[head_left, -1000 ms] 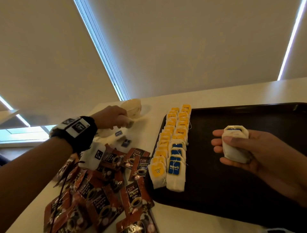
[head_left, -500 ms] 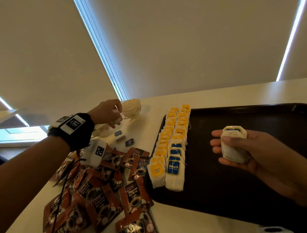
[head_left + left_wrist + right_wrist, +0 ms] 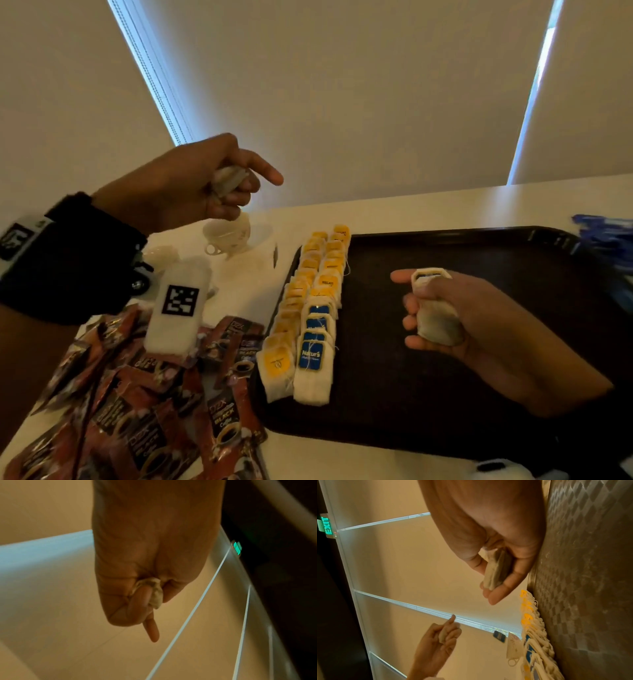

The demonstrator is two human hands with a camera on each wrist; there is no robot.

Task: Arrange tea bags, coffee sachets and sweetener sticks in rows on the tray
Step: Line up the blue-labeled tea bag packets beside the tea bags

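The left hand (image 3: 191,185) is up off the table now, where a second ago it was reaching low beside the white cup (image 3: 227,233); its fingers are curled tight round a single tea bag (image 3: 227,178), the forefinger sticking out, and the wrist view shows the bag crumpled in the fist; the bag hangs in the air above the cup, well apart from the tray (image 3: 479,394). The right hand (image 3: 455,315) has not budged; it hovers over the bare middle of the tray, fingers and thumb wrapped round a small stack of tea bags (image 3: 433,308). Two rows of tea bags (image 3: 308,318), yellow-tagged and blue-tagged, run along the tray's left edge; the coffee sachets (image 3: 144,411) lie heaped on the table to the left, none on the tray; something blue (image 3: 606,240) shows blurred past the tray's far right corner, perhaps the sweetener sticks, though I cannot tell. By the look of it, a stray bag has been fetched to join the rows; the coffee row is not yet begun.
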